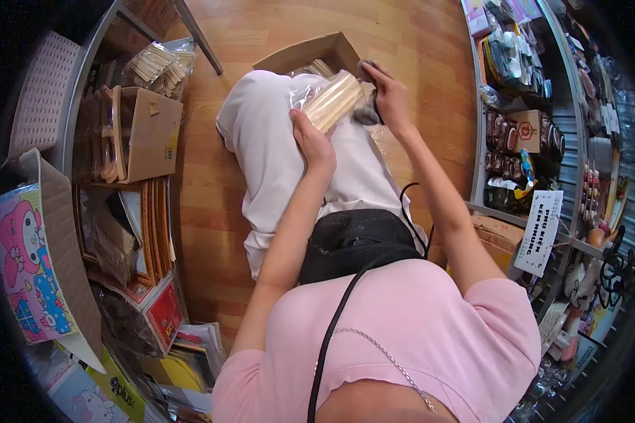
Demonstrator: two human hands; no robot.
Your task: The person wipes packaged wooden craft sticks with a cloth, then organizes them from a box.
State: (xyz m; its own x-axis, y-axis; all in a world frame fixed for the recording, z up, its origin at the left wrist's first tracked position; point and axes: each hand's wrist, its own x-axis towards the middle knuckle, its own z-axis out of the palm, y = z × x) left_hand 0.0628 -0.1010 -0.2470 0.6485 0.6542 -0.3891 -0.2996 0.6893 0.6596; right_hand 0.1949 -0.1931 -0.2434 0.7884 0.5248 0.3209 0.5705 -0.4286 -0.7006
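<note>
The person crouches over a wooden floor [212, 204], knees in white trousers [261, 141] pointing toward twelve o'clock. Both hands hold a clear plastic packet of wooden sticks [334, 100], which lies slanted over the knees just above the centre of the view.

The left hand [314, 144] grips the packet's near end from its seven o'clock side, thumb on top and fingers wrapped beneath. The right hand [389, 95] closes over the far end at the packet's two o'clock side, fingers curled down tightly over the wrapper. Something dark shows under that hand; what it is cannot be told.

An open cardboard box [310, 53] stands on the floor just past the knees at twelve o'clock, with more pale sticks showing inside. A black bag [353, 240] hangs at the waist on a strap over the pink shirt [430, 331].

At nine o'clock a shelf [70, 127] carries another cardboard carton [152, 134] and stacked frames, with a cartoon-printed card [25, 261] toward eight o'clock. At three o'clock a second rack [536, 106] holds packaged goods, and a white sign [540, 229] hangs from it.
</note>
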